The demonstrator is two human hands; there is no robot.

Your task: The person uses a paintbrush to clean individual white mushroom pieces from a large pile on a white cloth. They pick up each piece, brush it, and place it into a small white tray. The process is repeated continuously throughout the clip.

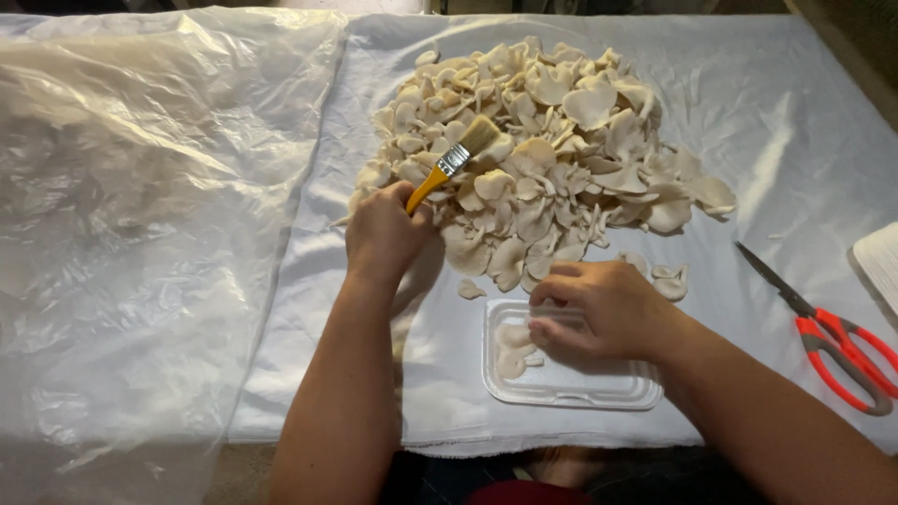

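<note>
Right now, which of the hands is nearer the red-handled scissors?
Right. The right hand rests over the clear plastic tray, with the red-handled scissors lying off to its right. The left hand is farther away, gripping a yellow-handled brush at the mushroom pile.

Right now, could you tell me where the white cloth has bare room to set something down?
Bare white cloth lies right of the mushroom pile, above the scissors. A narrow strip runs between the pile and the plastic sheet. Around the clear tray, both hands crowd the space.
</note>
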